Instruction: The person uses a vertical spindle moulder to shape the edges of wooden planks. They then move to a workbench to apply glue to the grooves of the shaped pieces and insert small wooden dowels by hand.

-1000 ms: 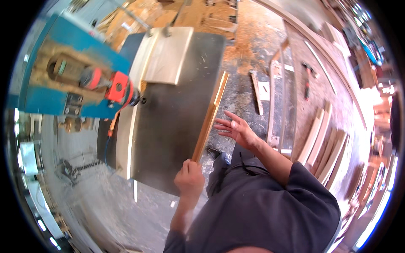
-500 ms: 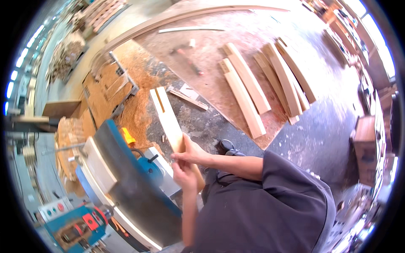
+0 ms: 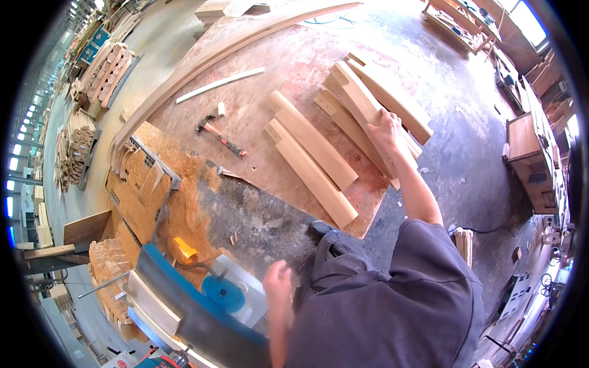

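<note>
My right hand (image 3: pixel 385 127) is closed on a long shaped timber piece (image 3: pixel 354 91), among overlapping curved pieces on a large scuffed board (image 3: pixel 205 129) on the floor. A pair of similar pieces (image 3: pixel 310 178) lies to their left, with a hammer (image 3: pixel 221 138) with red-and-black handle farther left. My left hand (image 3: pixel 279 282) is low in the picture, beside the machine's dark table (image 3: pixel 184 294); its fingers are smeared by motion, so their state is unclear.
A blue round housing (image 3: pixel 222 293) and sawdust (image 3: pixel 178 214) are at lower left. A long curved rail (image 3: pixel 208 56) crosses the board's far side, near a white strip (image 3: pixel 218 84). Stacked timber (image 3: pixel 73 150) stands at left; a wooden cabinet (image 3: pixel 529 172) stands at right.
My view has turned from the machine toward the floor board. The piece both hands held has moved away from the machine to the right-hand group; my left hand has come off it.
</note>
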